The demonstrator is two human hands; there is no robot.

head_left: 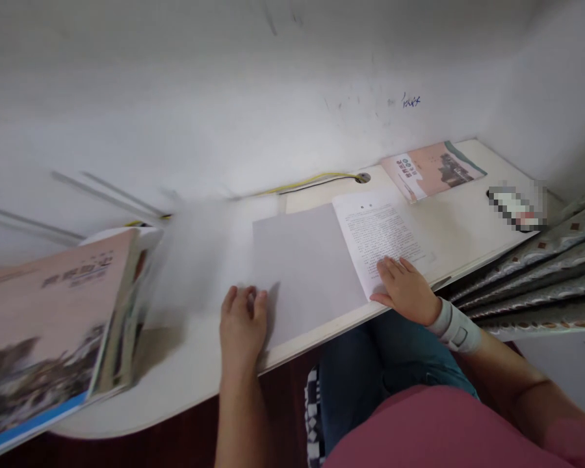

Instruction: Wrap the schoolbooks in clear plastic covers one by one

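Observation:
An open book [331, 253] lies on the white desk [190, 383] in front of me, its left page blank grey and its right page printed with text. My left hand [242, 325] rests at the book's lower left corner with fingers curled on the edge of a blurred white page [195, 260] that is swinging over. My right hand [405, 286] lies flat with fingers stretched out on the printed page's lower part. A white band is on my right wrist.
A stack of pink-covered books [53, 318] stands at the left desk edge. Another pink book [433, 169] lies at the far right by the wall. A yellow cable [302, 183] runs into a desk hole. Patterned fabric [541, 273] hangs at right.

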